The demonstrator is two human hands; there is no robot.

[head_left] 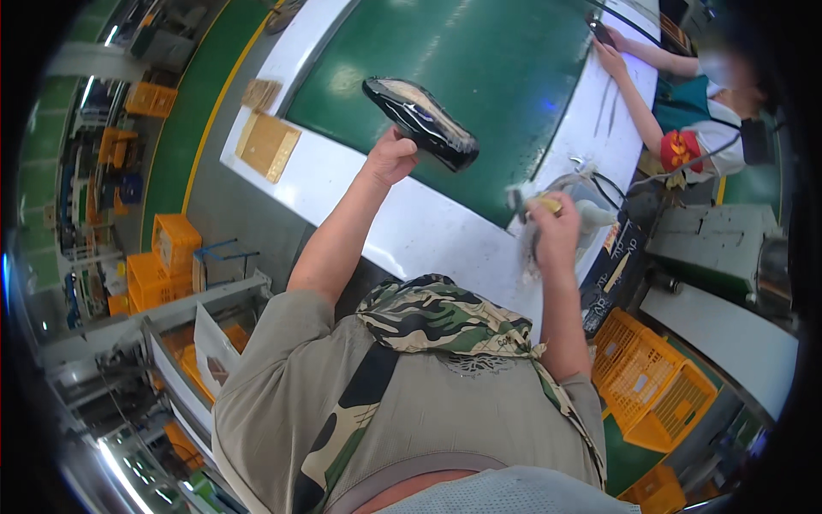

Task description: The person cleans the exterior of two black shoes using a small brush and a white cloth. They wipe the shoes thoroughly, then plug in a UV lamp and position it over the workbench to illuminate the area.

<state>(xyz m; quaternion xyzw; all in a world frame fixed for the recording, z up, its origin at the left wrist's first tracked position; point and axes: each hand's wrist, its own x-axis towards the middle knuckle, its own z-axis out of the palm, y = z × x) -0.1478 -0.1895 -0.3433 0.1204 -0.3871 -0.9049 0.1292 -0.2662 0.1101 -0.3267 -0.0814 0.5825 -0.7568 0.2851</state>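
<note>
My left hand, closed at the heel end, holds up a glossy black slip-on shoe above the near edge of the green conveyor belt. Its pale inside faces up. On the right, my right hand grips a small brush with a yellowish part at the fingers; the brush is slightly blurred. That hand is beside a plastic-lined container on the white table edge, and a pale bottle-like thing stands there.
The green belt runs away between white table borders. A brown cardboard piece lies at left. Across the belt, a co-worker's hands hold a dark object. Yellow crates stand at lower right, others at left.
</note>
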